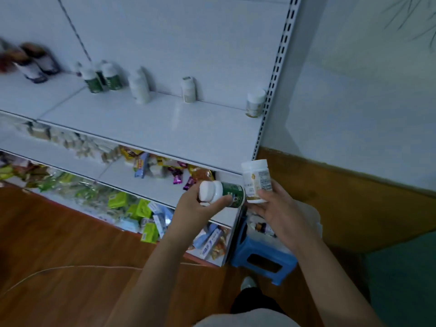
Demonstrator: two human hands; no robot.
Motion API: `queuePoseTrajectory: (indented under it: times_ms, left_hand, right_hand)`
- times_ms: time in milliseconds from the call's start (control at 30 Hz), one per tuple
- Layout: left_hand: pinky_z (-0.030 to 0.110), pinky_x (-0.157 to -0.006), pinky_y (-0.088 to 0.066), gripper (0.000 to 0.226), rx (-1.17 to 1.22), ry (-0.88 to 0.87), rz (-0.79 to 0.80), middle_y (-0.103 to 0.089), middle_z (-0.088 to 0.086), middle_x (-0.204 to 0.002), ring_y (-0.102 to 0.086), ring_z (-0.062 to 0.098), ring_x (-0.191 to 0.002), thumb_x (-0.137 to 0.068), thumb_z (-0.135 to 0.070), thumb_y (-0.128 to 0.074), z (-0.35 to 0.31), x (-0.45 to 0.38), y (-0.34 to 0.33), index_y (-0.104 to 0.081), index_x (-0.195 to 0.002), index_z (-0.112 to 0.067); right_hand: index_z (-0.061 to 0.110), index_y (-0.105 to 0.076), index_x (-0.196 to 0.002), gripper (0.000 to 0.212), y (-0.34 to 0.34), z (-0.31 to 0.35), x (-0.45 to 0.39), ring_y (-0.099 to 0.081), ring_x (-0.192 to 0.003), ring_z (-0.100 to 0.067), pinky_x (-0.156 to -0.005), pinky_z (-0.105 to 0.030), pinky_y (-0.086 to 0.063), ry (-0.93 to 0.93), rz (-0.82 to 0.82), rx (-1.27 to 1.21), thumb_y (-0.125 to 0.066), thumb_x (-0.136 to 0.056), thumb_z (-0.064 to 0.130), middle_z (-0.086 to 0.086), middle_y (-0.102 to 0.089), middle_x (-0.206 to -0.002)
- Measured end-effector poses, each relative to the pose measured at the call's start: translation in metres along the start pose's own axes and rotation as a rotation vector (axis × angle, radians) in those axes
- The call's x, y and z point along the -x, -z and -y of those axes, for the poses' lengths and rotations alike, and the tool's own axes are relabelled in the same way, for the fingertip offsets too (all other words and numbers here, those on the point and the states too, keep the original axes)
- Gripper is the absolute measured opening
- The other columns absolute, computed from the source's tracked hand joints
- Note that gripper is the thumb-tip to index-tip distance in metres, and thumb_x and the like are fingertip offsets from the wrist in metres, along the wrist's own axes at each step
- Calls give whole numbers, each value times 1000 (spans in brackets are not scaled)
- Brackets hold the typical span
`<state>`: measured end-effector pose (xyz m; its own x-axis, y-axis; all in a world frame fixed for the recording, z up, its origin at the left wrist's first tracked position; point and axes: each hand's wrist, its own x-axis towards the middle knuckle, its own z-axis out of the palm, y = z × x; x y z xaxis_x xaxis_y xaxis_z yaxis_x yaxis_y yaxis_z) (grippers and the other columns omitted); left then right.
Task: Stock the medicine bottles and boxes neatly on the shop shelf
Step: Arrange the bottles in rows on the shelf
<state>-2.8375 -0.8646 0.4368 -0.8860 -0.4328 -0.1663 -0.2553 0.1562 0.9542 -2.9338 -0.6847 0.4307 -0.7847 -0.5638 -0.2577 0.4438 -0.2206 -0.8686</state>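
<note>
My left hand (195, 205) grips a green-labelled bottle with a white cap (221, 191), held on its side. My right hand (276, 208) holds a white jar with a gold label (256, 180) upright, right beside the green bottle. Both are in front of the white shop shelf (165, 128), below its front edge. On that shelf stand green-labelled bottles (101, 77), a white bottle (139, 87), a small white bottle (188, 89), a gold-labelled jar (254, 102) at the right end and dark bottles (35, 62) at the far left.
Lower shelves hold small boxes (77, 145), sweets packets (165, 168) and green boxes (139, 215). A blue plastic stool (262, 258) carrying a white bag with more bottles (264, 227) stands by the shelf's right post. The floor is wood (59, 244); a wall (354, 114) is right.
</note>
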Motion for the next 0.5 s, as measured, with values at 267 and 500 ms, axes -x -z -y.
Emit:
queuePoseTrajectory:
  times_ms: [267, 500]
  left_hand:
    - [20, -75, -52, 34, 244, -83, -141, -72, -10, -102, -67, 4, -94, -84, -50, -66, -24, -28, 58, -65, -115, -35]
    - [31, -83, -54, 38, 180, -99, -159, -67, -6, -114, -63, 11, -107, -91, -46, -62, -28, -102, 85, -58, -124, -29]
  right_hand:
    - [27, -54, -119, 47, -51, 20, -37, -63, -113, -18, -100, -36, -48, 85, -98, 201, -66, -86, -4, -5, -66, -123]
    - [28, -40, -127, 62, -50, 46, -117, -58, -103, -7, -75, -19, -46, 288, -381, 564, -80, -80, 23, 6, -56, -119]
